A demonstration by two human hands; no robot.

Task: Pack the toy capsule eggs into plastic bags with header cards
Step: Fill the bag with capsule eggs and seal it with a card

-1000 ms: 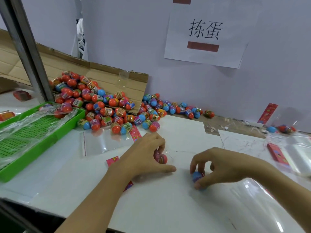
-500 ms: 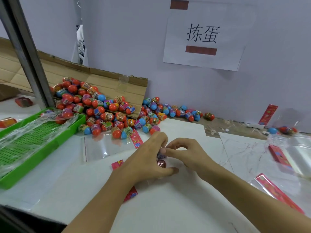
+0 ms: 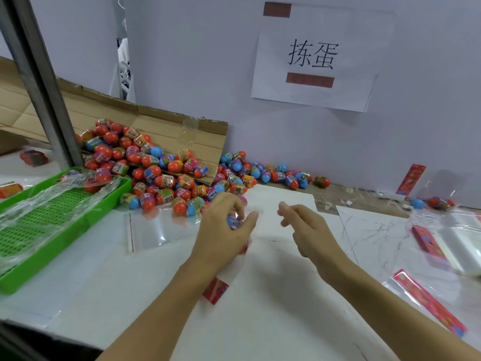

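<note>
My left hand [image 3: 221,230] is curled around capsule eggs [image 3: 234,221] inside a clear plastic bag whose red header card [image 3: 215,290] trails toward me under the wrist. My right hand [image 3: 304,225] hovers just to the right, fingers loosely curled, holding nothing. A big pile of red and blue capsule eggs [image 3: 156,168] lies behind the hands, spilling from a flattened cardboard box [image 3: 179,131]. An empty clear bag [image 3: 148,230] lies flat on the table left of my left hand.
A green slotted tray [image 3: 46,227] with crumpled plastic stands at the left. A metal post [image 3: 39,82] rises at the back left. Red header cards [image 3: 429,300] and stacked clear bags [image 3: 458,243] lie at the right. A paper sign [image 3: 312,58] hangs on the wall.
My right hand brought a blue egg to the left hand, let go of it there and drew back to the right, now holding nothing. The left hand lifted slightly with the bagged eggs.
</note>
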